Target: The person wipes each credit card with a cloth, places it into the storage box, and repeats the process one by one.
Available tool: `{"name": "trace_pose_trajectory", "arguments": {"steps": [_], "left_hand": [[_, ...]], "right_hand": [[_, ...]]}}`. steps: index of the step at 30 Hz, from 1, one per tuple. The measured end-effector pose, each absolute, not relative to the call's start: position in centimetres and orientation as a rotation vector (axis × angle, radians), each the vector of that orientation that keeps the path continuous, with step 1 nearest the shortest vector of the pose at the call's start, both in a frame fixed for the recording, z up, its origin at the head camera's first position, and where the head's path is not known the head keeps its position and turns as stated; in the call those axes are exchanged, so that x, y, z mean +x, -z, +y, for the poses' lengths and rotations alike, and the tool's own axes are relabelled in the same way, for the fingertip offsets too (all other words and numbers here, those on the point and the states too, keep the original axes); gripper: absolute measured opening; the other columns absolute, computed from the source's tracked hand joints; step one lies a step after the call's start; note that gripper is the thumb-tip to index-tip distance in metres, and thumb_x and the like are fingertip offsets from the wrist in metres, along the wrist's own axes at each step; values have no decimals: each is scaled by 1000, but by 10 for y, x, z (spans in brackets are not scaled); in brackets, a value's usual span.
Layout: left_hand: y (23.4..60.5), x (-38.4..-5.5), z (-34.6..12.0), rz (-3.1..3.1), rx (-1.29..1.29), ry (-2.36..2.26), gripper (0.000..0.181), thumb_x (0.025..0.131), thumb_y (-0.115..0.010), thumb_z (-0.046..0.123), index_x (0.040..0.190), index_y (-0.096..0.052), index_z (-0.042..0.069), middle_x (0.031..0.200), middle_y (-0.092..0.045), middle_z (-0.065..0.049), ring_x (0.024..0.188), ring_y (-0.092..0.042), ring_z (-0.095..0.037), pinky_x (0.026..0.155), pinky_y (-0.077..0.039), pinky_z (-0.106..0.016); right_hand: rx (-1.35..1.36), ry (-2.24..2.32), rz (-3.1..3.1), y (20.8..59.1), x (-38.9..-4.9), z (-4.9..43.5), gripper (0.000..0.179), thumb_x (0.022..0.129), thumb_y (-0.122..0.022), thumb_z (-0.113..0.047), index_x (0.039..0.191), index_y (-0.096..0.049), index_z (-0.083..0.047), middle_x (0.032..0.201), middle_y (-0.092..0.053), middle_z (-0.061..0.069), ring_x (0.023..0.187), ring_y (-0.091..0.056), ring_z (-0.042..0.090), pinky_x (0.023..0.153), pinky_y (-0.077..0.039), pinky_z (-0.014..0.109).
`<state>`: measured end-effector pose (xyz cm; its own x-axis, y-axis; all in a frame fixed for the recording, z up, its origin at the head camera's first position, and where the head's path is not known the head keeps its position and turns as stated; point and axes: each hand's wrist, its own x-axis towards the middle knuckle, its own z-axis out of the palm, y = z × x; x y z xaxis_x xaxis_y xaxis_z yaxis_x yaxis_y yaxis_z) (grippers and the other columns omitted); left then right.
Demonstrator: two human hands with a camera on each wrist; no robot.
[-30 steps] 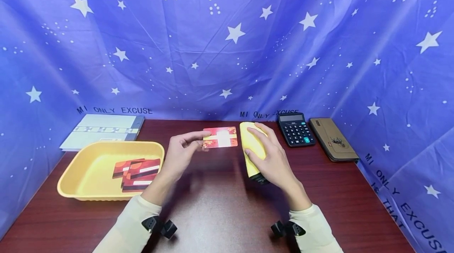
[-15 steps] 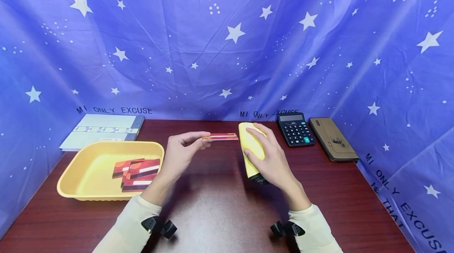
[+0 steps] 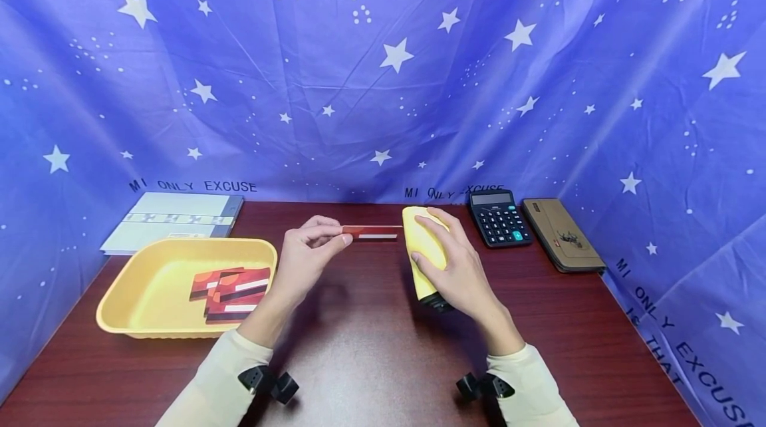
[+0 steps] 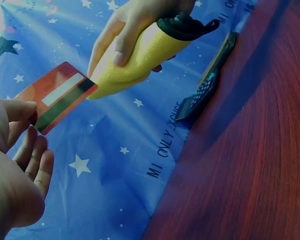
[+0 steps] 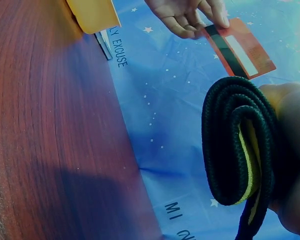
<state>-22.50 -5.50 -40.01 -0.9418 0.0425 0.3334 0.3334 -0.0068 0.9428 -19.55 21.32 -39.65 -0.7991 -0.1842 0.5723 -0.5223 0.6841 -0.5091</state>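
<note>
My left hand (image 3: 305, 251) pinches a red plastic card (image 4: 60, 85) by its left edge, held up over the table. The card's back faces me, with a white strip and a dark stripe. To the right, my right hand (image 3: 457, 254) grips a yellow cloth (image 3: 421, 241) folded into a thick roll with a black edge (image 5: 222, 145). The card's far end comes close beside the cloth in the head view. Several similar red cards (image 3: 239, 290) lie overlapping in a yellow plastic tray (image 3: 143, 281) at the left.
Behind the tray lies a pale notebook (image 3: 173, 211). A black calculator (image 3: 499, 221) and a brown zipped wallet (image 3: 562, 234) lie at the back right. A blue star-printed curtain (image 3: 335, 81) encloses the dark red wooden table (image 3: 371, 360).
The card has turned over in my left fingers, from its patterned front through edge-on to its striped back. My right hand and the cloth have barely moved.
</note>
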Motion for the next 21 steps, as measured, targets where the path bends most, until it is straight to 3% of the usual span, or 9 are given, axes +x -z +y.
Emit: {"name": "trace_pose_trajectory", "arguments": {"steps": [3,5,9,15,21], "left_hand": [[400,-225,-54,-2062,-370,2126,20,86,-79,0,103,-77,-9,95,-78,-1,88,-73,-3,84,-63,-18],[400,-225,-54,-2073,-351,2190,23,87,-78,-1,108,-76,-11,93,-80,-5,80,-76,-8,81,-66,-25],[402,-227,-54,-2043,-327,2333,33,88,-74,-7,119,-69,-13,90,-79,-5,76,-77,-13,78,-68,-36],[404,-229,-56,-2010,-391,2350,45,88,-71,-9,133,-65,-5,87,-78,-2,83,-75,-9,81,-67,-44],[406,-229,-55,-1999,-425,2346,47,88,-71,-9,134,-65,0,85,-77,-4,83,-74,-9,83,-67,-47]], "right_hand": [[542,-941,-2415,397,-196,213,61,87,-81,-17,143,-61,-23,155,-49,3,136,-53,23,91,-54,42],[543,-944,-2415,397,-196,213,61,87,-81,-16,143,-61,-23,155,-49,4,136,-52,23,92,-54,42],[545,-953,-2417,396,-195,213,61,87,-81,-16,143,-61,-22,155,-48,4,138,-51,24,96,-54,45],[542,-961,-2425,397,-195,213,61,87,-81,-17,144,-60,-23,156,-48,4,140,-50,24,99,-53,47],[549,-962,-2422,397,-195,214,61,87,-81,-17,144,-60,-23,156,-48,4,140,-49,24,101,-52,47]]}}
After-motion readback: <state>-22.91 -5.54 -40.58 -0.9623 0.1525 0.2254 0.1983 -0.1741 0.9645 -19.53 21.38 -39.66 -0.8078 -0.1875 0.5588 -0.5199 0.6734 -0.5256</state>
